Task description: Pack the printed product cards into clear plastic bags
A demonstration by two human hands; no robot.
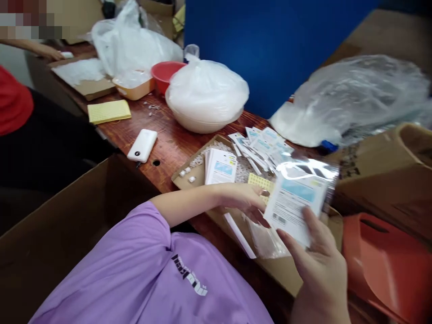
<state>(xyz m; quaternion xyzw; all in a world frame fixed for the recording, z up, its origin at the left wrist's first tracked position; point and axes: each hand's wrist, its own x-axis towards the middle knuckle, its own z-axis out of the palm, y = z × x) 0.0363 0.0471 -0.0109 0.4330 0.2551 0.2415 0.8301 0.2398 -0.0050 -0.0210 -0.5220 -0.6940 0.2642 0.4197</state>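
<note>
A white printed card with a blue panel and barcode, in a clear plastic bag [297, 202], is held up over the tray. Gripping its lower edge is my right hand [319, 265], closed, with a finger across the printed face. My left hand [241, 198] reaches across with bent fingers at the card's left edge; its fingertips are partly hidden there. Beneath lie a yellow sticker sheet [260, 181] and clear bags [270, 240]. A stack of cards [221, 166] stands in the cardboard tray [184, 182] beside small white plastic pieces [192, 179]. More bagged cards [265, 144] are piled behind.
A big bowl with a white plastic bag [207, 94] sits behind the tray. A white phone [142, 145] and yellow pad [109, 111] lie to the left. An orange-red plastic bin [384, 265] and cardboard box [381, 166] stand right. Another person's hand [50, 51] is far left.
</note>
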